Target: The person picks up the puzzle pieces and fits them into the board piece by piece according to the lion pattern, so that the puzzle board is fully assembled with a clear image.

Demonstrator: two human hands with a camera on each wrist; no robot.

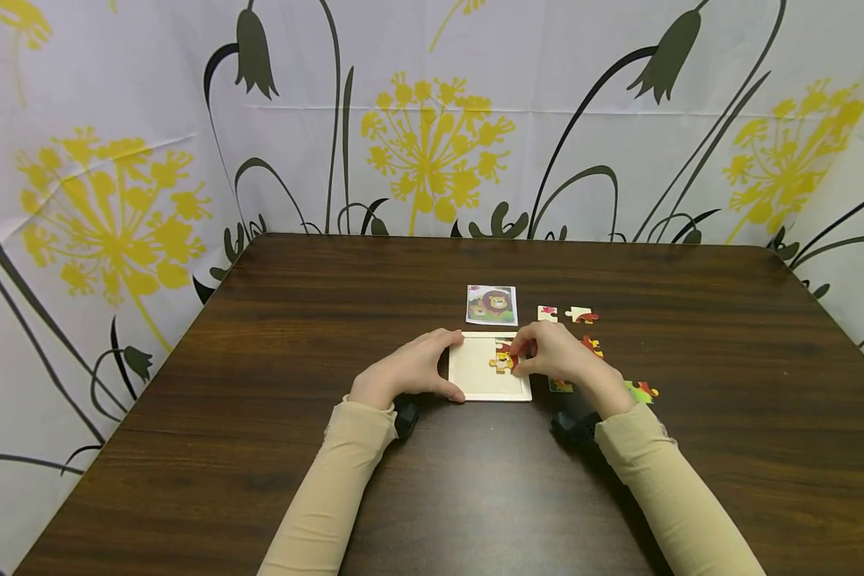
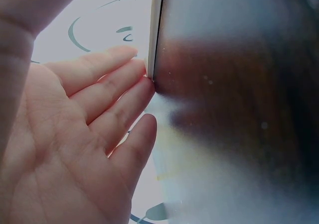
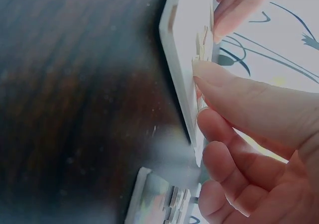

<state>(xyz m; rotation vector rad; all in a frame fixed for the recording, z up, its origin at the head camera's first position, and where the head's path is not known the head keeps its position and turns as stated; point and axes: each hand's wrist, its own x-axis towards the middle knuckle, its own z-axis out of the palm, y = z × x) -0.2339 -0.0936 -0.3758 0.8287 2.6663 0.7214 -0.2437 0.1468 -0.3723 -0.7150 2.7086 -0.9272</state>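
Shallow Puzzle Tray: Hand Positions and Contents

The tray [image 1: 490, 397] lies flat on the dark wooden table [image 1: 490, 488], between the two hands. It has a raised pale rim around a cream floor.

Left hand [image 1: 412, 370]: clasps the tray's left side. The thumb bears on the near left corner; the fingers, nearly straight and held close together, reach the far left corner. In the left wrist view the fingertips [image 2: 148, 87] meet the tray edge, and the little finger sits slightly apart from the others.

Right hand [image 1: 556, 352]: positioned over the tray's right side. Thumb and index finger pinch a red-edged puzzle piece [image 1: 512, 362] inside the rim; the remaining fingers are curled.

Tray contents: yellow-and-orange piecework [image 1: 501, 362] shows just left of the right fingertips. The fingers cover part of it — the number of pieces there, and whether the pinched one sits flush, cannot be told. Cream floor extends from this piecework toward the left fingers.

Outside the tray: a picture card [image 1: 491, 306] with a lion lies beyond the right fingertips. Loose pieces lie around the right hand — a pink-marked piece [image 1: 547, 313] and a red-and-white piece [image 1: 582, 316] beyond the fingers, a red-and-yellow piece [image 1: 593, 346] beside the knuckles, and green-edged pieces [image 1: 642, 391] nearer the wrist.
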